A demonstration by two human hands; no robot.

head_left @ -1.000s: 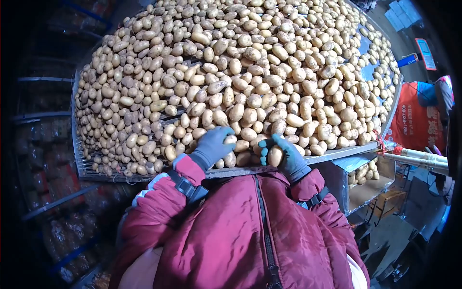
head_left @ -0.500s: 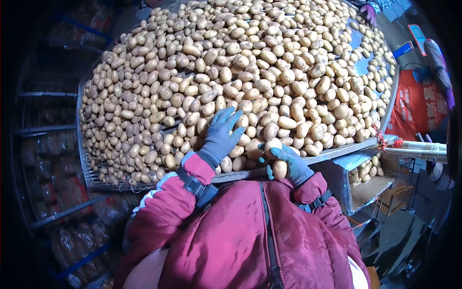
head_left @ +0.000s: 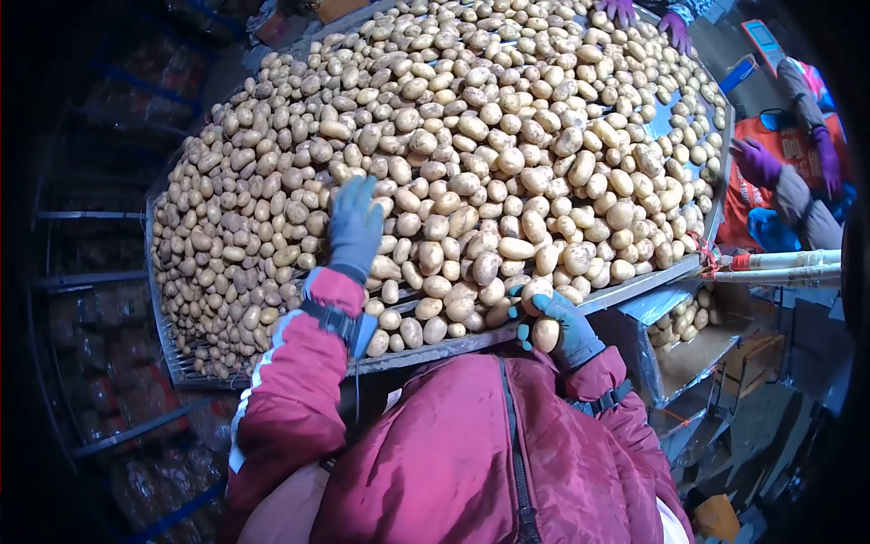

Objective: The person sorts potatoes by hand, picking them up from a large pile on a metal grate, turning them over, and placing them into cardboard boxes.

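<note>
Potatoes covered the sorting table in a deep heap. Left hand, gloved, lay flat on the heap well out from the near edge, fingers spread and released, gripping nothing. Right hand, gloved, was at the table's near edge, fingers clenched around two potatoes, one above the other. Another person's purple-gloved hand showed at far right.

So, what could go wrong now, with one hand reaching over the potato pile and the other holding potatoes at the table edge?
1. The right hand grips potatoes right at the table edge; one could slip and fall.
2. The left hand lies flat on the heaped pile; pressing there might send loose potatoes rolling toward the edge.
</note>
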